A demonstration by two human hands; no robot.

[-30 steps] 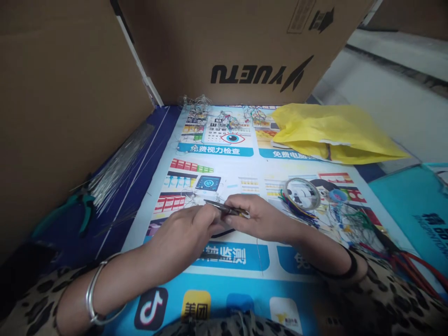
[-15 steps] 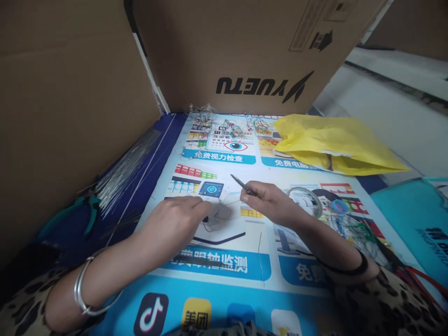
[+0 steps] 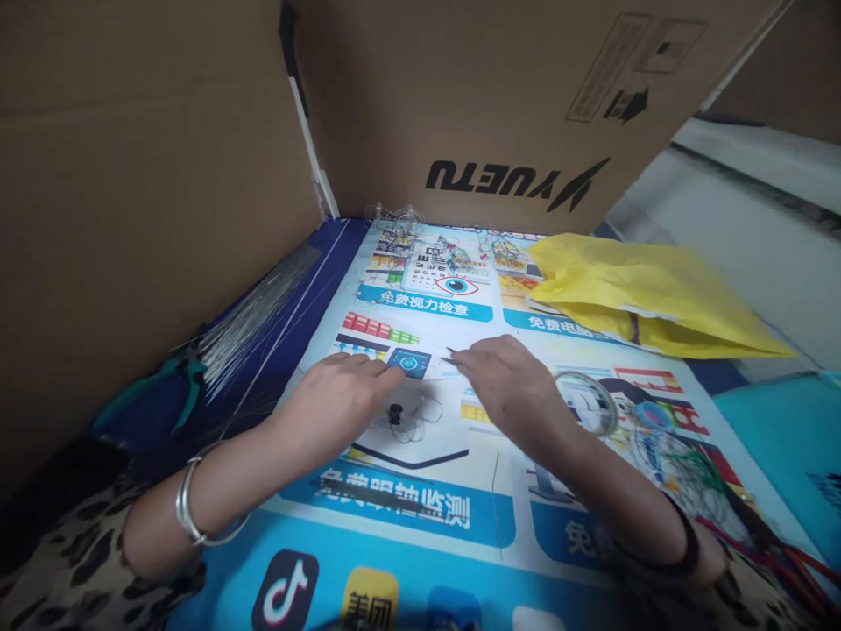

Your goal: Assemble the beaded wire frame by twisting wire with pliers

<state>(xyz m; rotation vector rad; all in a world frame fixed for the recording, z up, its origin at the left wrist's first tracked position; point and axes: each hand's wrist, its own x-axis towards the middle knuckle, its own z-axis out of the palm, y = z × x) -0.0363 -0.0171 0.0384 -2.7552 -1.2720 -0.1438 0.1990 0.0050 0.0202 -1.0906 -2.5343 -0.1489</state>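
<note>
My left hand is closed in a pinch, holding what looks like a thin wire that curls in loops below the fingertips. Beside those loops, under the fingers, is a small black piece. In my right hand are tweezers, wrapped by the fingers. Their two pointed tips face left and stand slightly apart, a short gap from my left fingertips. Most of the tweezers is hidden in the hand. Both hands are over a printed poster sheet.
Cardboard panels wall off the back and left. Teal-handled pliers and a bundle of straight wires lie at left. To the right are a yellow bag, a tape roll and tangled coloured wires.
My right hand has turned more palm-down, and the tweezers now show two separate tips instead of one long shaft. The whole view has shifted slightly; my left hand keeps its pinch.
</note>
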